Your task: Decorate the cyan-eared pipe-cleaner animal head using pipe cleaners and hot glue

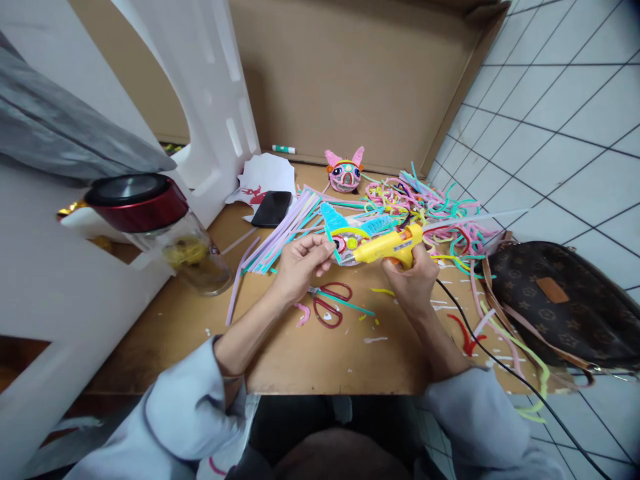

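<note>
My right hand (413, 277) grips a yellow hot glue gun (387, 245), whose nozzle points left at a small pipe-cleaner craft piece (345, 237) with blue, yellow and pink parts. My left hand (300, 263) pinches that craft piece from its left side. Both hands hover just above the brown table (280, 347). The gun's black cord (480, 347) trails off to the lower right. Red-handled scissors (327, 303) lie on the table right below my hands.
A finished pink pipe-cleaner head (344, 172) stands at the back. Loose pipe cleaners (425, 207) pile up to the right, straight ones (280, 237) to the left. A black phone (271, 208), a red-lidded jar (170, 233) and a brown bag (560, 307) flank the work area.
</note>
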`<state>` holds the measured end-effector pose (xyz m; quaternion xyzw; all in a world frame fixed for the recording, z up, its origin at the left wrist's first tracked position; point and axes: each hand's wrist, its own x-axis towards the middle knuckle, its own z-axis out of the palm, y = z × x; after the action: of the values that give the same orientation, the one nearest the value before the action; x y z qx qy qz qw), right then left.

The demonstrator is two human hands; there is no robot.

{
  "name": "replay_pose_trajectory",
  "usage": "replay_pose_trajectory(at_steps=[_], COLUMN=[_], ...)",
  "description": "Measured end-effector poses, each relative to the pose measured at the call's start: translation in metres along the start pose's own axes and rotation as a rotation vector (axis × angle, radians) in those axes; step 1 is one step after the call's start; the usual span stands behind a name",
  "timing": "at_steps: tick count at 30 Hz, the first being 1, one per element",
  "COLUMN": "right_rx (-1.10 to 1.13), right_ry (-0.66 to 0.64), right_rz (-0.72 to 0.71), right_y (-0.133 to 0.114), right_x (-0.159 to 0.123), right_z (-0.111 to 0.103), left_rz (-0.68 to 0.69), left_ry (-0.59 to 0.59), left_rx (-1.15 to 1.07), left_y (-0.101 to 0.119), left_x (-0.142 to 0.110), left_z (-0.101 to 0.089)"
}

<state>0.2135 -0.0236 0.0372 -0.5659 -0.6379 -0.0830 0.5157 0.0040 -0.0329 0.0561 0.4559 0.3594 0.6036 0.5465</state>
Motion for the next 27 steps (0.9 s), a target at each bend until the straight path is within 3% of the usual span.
replay_pose_trajectory(at_steps=[7, 13, 19, 27], right_rx=[0.01, 0.031, 0.05, 0.037], right_ry=[0.025, -0.058, 0.029, -0.043], right_rz=[0.008, -0.028, 0.055, 0.06], right_y=[-0.0022, -0.0013, -0.0014, -0.0027], right_x=[-0.0003, 0.0005, -0.0006, -0.002], right_z=[-0.0006, -0.002, -0.0023, -0.0044], left_rz=[0.013, 0.006, 0.008, 0.002], left_ry=[-0.014, -0.014, 0.002, -0.002], left_rx=[0.004, -0.005, 0.019, 0.016], left_y=[0.0012, -0.0017, -0.0031, -0.0053], left_x=[-0.0011, 0.0001, -0.0001, 0.0004], left_z=[0.0001, -0.0016, -0.0008, -0.0011])
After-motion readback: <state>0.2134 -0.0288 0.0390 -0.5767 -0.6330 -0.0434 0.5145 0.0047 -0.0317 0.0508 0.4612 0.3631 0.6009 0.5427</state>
